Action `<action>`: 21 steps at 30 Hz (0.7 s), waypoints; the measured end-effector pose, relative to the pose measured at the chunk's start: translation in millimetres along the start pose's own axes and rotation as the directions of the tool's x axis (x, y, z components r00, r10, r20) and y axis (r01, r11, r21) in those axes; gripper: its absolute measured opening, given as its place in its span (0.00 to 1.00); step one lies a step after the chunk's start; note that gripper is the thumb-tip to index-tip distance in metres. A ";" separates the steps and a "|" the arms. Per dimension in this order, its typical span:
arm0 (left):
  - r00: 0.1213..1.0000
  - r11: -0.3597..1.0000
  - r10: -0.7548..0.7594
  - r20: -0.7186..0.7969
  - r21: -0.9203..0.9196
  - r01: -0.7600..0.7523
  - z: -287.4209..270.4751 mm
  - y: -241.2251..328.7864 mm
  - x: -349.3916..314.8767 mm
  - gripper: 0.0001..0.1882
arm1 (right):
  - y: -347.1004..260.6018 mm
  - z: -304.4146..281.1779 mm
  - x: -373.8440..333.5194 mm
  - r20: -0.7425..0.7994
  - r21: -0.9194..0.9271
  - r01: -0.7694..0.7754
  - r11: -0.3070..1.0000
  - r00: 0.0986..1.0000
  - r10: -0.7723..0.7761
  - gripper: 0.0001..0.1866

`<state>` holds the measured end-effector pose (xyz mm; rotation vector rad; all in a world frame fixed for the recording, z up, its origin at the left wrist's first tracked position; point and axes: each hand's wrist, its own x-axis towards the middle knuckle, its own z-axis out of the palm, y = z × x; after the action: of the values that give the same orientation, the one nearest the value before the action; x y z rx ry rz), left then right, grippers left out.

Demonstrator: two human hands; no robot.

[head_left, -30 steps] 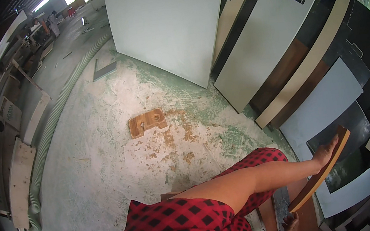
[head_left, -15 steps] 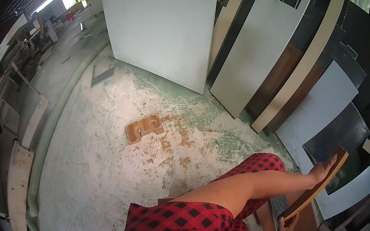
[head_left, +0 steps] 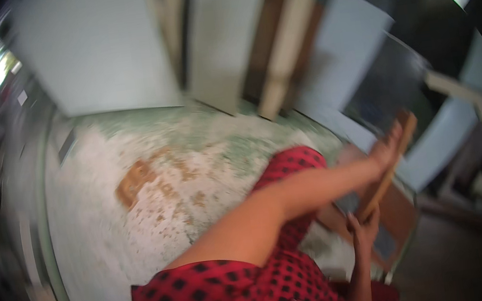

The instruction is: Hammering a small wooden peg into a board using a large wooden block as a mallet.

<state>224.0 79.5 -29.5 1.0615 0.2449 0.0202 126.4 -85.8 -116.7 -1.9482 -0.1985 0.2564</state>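
A narrow brown wooden board [head_left: 397, 157], seen nearly edge-on and blurred, slants between my two hands at the right. My left arm reaches across my body, and my left hand [head_left: 388, 148] is closed on the board's far end. Close to its near end, my right hand [head_left: 365, 224] has its fingers round the edge. Below the held board is a wider reddish-brown panel [head_left: 404, 214] with grey patches, partly hidden by my hands. Red and black checked cloth [head_left: 211, 297] covers my upper arm and legs.
A wood-coloured piece with cut-outs [head_left: 135, 181] lies on the stained floor [head_left: 95, 249] among brown crumbs. Large white panels [head_left: 100, 53] and pale strips [head_left: 292, 34] stand along the far side. A ribbed hose [head_left: 50, 248] runs down the left. More sheets [head_left: 443, 133] lean at the right.
My view has swung to the right and blurred, so the panels and floor piece sit further left. Both hands still hold the board, which stands higher and further left in the picture.
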 end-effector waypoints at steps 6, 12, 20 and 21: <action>0.986 0.986 -0.151 0.077 -0.067 0.156 16.7 -27.7 -0.3 0.44 | -27.6 5.2 -2.8 -0.213 -0.151 0.165 0.975 0.957 -0.195 0.49; 0.844 0.924 -0.381 0.376 0.157 0.348 53.2 -57.8 -12.9 0.41 | -10.5 -69.0 -37.6 -0.211 0.278 -0.082 0.957 0.967 0.144 0.46; 0.578 0.419 -0.499 0.646 0.764 -0.491 55.9 -179.5 -15.3 0.27 | -40.7 -162.5 -115.8 -0.422 0.505 0.019 0.863 0.878 0.227 0.39; 0.454 0.340 -0.599 0.659 0.724 -0.600 63.8 -199.7 -26.6 0.25 | -39.4 -172.8 -129.6 -0.492 0.472 0.046 0.881 0.842 0.219 0.39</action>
<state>191.2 -76.9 -167.8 2.1514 -0.9718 -0.8563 47.7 -257.8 -5.3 -1.4698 0.3060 -0.1796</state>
